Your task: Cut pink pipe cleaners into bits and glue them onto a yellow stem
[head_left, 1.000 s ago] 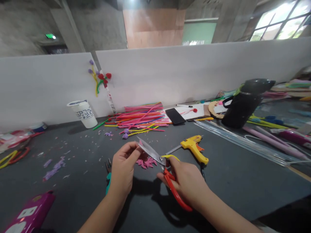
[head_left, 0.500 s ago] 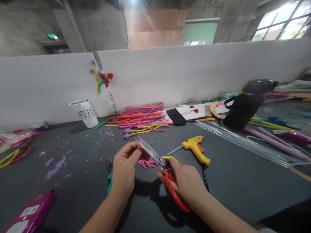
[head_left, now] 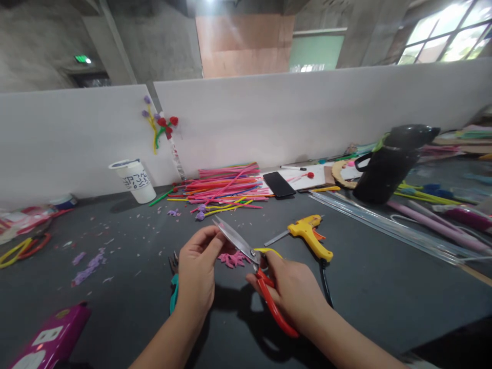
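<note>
Steel-bladed scissors with red handles (head_left: 238, 241): middle of the frame, raised over the dark grey, flat counter (head_left: 365, 287); blades slant toward the upper left, their pointed tips close together.
Right hand (head_left: 294, 287): lower centre-right, wrapped around the red handles, one of which juts out below the palm.
Left hand (head_left: 198, 266): centre-left, thumb and forefinger pressed together beside the blades near the tips; whether they pinch a small piece I cannot tell.
Between the hands: a small heap of pink, pointed, fuzzy pieces (head_left: 232, 260) on the counter, partly covered by the blades.
Tight side: teal-handled metal pliers (head_left: 173, 296) lie just beside the left hand, partly hidden by it.
Glue gun side: a yellow plastic glue gun (head_left: 309, 236) lies near the right hand, its black cord (head_left: 326, 284) dropping behind the forearm.
Widest room: right of the frame, between that forearm and long, clear plastic strips (head_left: 376, 225).
Far edge: a pile of pink and red fuzzy stems (head_left: 225, 187) and a flat black phone (head_left: 279, 184) sit before a tall white partition (head_left: 269, 123).
Near edge: the counter ends along a slanting line, lower right.
</note>
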### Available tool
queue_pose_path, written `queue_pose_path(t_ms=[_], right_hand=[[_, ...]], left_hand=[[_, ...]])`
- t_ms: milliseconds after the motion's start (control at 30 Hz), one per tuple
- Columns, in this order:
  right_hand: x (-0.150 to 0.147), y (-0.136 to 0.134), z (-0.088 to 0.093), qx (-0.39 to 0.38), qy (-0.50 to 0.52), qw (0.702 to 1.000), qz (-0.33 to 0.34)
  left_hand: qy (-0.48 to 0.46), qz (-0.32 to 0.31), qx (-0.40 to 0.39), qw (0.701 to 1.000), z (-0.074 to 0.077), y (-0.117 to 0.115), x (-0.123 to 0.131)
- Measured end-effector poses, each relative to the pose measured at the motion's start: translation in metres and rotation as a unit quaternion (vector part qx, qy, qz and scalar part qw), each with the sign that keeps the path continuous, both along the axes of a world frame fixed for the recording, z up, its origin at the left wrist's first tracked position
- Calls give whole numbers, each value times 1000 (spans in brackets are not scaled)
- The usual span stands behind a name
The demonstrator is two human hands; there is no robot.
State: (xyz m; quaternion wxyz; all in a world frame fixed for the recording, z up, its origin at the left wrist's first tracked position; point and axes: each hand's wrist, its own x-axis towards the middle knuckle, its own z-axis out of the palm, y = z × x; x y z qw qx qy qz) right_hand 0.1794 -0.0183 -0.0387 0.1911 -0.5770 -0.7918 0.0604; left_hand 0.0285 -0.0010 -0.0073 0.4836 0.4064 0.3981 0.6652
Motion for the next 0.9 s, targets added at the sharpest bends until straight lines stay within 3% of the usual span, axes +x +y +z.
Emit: queue_pose_path(t_ms=[900], right_hand=[[-2, 1, 0, -5, -30, 999, -14]], left_hand=[[-29, 1, 5, 1000, -3, 4, -2]])
